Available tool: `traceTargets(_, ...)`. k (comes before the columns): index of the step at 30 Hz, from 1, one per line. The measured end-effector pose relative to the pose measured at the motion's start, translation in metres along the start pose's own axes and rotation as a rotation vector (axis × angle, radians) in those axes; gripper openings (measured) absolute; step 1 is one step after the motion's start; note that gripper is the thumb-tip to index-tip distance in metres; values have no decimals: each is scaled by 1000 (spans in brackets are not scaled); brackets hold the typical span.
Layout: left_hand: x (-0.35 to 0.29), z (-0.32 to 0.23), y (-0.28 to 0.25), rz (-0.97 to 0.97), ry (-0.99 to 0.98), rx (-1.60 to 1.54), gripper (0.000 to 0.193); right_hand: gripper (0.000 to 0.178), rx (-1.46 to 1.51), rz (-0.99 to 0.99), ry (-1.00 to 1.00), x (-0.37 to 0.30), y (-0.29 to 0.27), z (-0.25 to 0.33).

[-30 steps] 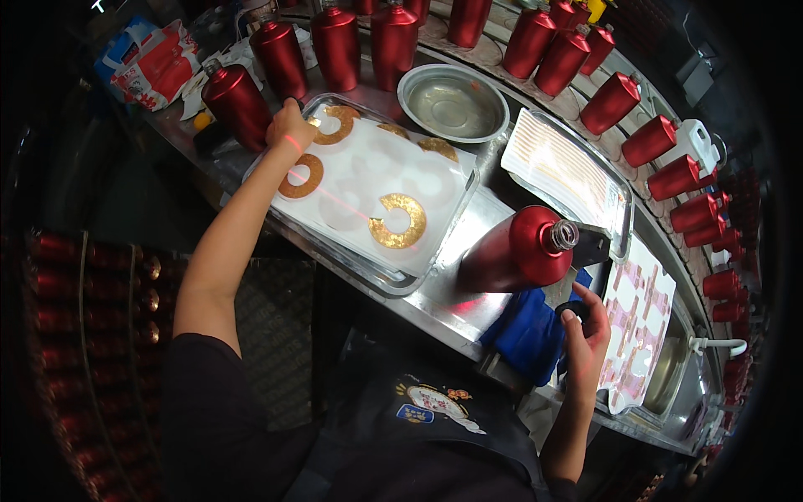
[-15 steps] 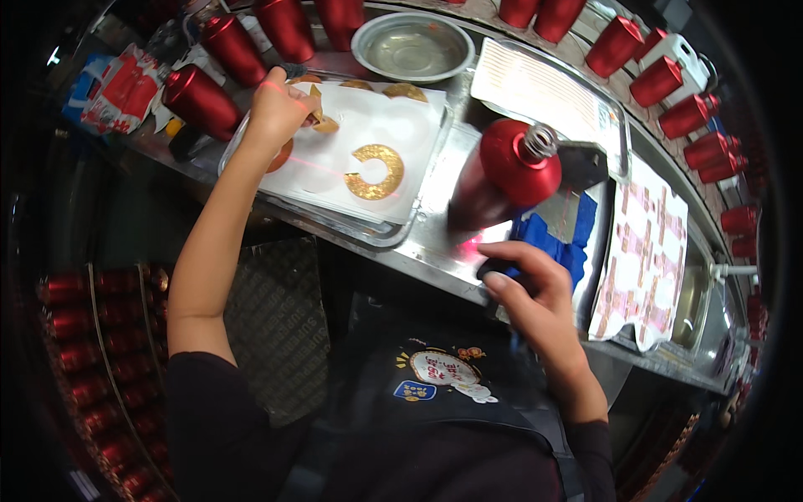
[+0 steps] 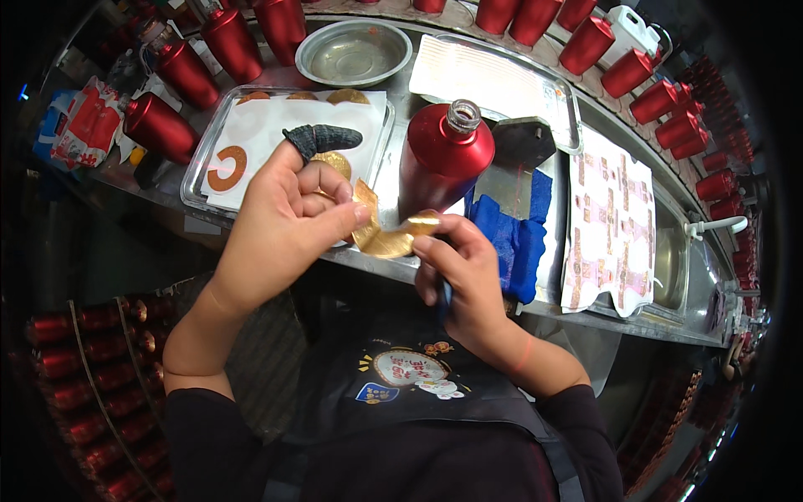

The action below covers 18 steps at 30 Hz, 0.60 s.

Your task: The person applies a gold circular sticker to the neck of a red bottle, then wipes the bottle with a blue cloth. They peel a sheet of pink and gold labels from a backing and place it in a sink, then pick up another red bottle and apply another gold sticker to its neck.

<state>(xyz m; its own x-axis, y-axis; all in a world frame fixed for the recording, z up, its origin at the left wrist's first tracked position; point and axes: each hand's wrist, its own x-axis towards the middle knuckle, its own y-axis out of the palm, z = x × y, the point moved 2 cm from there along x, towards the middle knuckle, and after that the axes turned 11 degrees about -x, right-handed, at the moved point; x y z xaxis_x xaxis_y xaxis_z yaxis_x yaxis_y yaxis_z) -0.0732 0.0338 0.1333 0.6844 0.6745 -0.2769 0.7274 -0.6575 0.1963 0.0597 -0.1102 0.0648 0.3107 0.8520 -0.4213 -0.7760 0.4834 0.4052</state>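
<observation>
A gold C-shaped label, slightly curled, is held up in front of me between both hands. My left hand pinches its left end between thumb and fingers; a black cover sits on the raised forefinger. The right end is pinched by the thumb and forefinger of my right hand. A small blue thing shows below that hand, too little visible to name. Just beyond the label stands a red bottle with an open clear neck. More C-shaped labels lie on white sheets on a metal tray, partly behind my left hand.
Right of the bottle is a holder with blue cloth padding and a dark block. A metal bowl and a tray of white strips stand behind. A printed cloth lies by the sink. Red bottles line the back.
My left hand has come from the tray toward me with a gold label. My right hand has moved left and taken its other end. The view has shifted.
</observation>
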Motion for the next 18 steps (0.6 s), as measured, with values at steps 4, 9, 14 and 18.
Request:
traceTargets(4,4,8,25,24,182,-125,54,27,-264,-107,-346,-18,-20,33)
traceTargets(9,28,27,51,-28,324,-217,40,32,-522,-215,-618,6,-48,69)
traceTargets(14,46,43,47,-122,395,-97,33,37,-645,-131,-635,47,-54,81)
traceTargets(18,45,54,31,-157,399,-202,44,40,-430,-101,-504,59,-57,76)
